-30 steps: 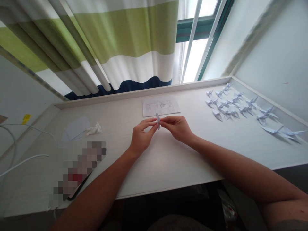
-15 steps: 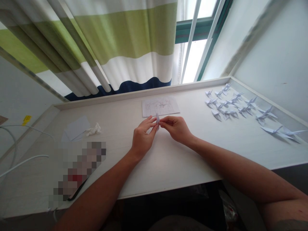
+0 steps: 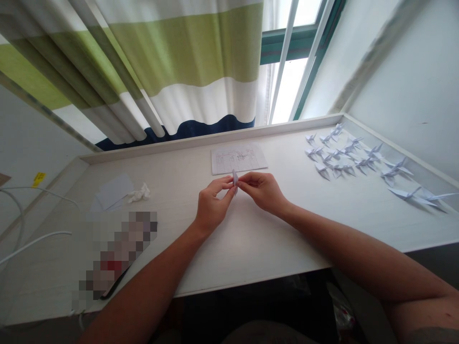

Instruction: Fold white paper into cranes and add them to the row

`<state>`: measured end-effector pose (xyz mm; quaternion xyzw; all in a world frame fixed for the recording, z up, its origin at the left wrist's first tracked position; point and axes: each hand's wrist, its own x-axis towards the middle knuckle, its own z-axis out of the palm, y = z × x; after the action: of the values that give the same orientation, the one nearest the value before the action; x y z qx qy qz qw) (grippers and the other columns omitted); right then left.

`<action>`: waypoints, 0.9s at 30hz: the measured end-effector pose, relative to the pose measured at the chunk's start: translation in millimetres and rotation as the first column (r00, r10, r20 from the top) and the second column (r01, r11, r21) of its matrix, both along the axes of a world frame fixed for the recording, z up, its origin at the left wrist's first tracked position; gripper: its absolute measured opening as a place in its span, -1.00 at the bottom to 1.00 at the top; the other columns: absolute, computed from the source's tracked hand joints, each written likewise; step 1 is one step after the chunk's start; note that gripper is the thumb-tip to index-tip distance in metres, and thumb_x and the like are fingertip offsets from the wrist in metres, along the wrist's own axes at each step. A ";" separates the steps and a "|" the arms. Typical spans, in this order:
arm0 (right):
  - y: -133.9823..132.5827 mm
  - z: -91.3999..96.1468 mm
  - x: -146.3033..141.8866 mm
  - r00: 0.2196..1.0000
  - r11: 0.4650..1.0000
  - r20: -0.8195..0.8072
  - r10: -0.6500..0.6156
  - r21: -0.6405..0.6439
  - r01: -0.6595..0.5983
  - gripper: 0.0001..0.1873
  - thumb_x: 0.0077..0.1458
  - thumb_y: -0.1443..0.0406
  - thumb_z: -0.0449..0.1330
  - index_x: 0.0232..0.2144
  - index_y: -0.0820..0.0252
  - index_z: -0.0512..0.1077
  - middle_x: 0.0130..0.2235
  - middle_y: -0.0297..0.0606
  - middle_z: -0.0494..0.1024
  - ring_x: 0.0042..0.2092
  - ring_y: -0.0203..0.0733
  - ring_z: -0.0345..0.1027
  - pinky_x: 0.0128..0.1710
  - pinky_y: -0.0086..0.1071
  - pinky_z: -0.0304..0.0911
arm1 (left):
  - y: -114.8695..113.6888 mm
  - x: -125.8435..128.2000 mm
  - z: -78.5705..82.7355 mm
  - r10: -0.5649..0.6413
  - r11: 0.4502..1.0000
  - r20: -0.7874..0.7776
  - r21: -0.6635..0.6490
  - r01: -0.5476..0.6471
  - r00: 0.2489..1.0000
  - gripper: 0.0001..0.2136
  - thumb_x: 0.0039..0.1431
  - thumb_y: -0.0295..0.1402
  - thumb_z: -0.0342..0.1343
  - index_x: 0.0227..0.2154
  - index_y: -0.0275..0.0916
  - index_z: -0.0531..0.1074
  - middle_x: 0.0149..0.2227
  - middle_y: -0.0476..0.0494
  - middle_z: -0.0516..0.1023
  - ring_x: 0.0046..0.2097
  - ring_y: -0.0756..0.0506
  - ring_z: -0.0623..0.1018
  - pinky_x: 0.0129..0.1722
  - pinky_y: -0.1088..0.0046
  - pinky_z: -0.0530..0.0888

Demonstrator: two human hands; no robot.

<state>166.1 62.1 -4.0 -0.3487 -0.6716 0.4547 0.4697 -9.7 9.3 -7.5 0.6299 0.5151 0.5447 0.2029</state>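
A small piece of folded white paper point(image 3: 235, 177) stands on edge between my hands, above the middle of the desk. My left hand point(image 3: 213, 203) pinches it from the left with thumb and fingers. From the right, the fingertips of my right hand point(image 3: 263, 191) grip the same paper. Its finer folds are too small to make out. Just beyond my hands lies a printed sheet with a table point(image 3: 238, 159). At the right of the desk stand several folded paper cranes point(image 3: 337, 155) in loose rows.
On the left of the white desk point(image 3: 172, 181) lie plain paper sheets point(image 3: 114, 190), a crumpled tissue point(image 3: 139, 193) and a blurred-out phone-like object point(image 3: 124, 253). White cables point(image 3: 43, 243) run in at the left edge. A raised rim borders the back, below a striped curtain point(image 3: 186, 52).
The fingers of my left hand have closed in on the folded paper; they were more lifted before. My right hand keeps almost the same place.
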 end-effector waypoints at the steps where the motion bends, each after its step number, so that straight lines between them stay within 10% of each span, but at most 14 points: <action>1: -0.3 0.5 0.3 1.000 1.000 0.006 0.000 -0.004 0.000 -0.69 0.14 0.03 0.44 -0.38 0.14 0.66 -0.32 -0.18 0.75 -0.25 -0.04 0.65 -0.17 -0.17 0.57 | 0.1 -0.2 0.5 -0.002 1.000 -0.011 0.005 0.002 1.000 -0.96 0.26 -0.32 0.36 -0.29 -0.11 0.70 0.01 -0.16 0.76 0.07 -0.25 0.72 0.22 0.01 0.60; 27: 3.0 3.4 2.3 0.960 0.944 -0.252 0.122 -0.269 -0.190 -0.64 -0.06 0.02 0.60 -0.33 0.13 0.71 -0.25 -0.23 0.75 -0.21 -0.14 0.58 -0.07 -0.18 0.50 | 4.1 -0.1 3.6 -0.138 0.977 0.481 -0.079 0.199 0.866 -0.88 0.10 -0.30 0.49 -0.30 -0.17 0.76 -0.08 -0.19 0.77 -0.01 -0.20 0.72 0.08 0.19 0.65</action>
<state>168.4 65.1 -0.6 -0.3038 -0.5634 0.6222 0.4508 -9.8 13.4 -3.9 0.5066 0.4262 0.6284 0.4084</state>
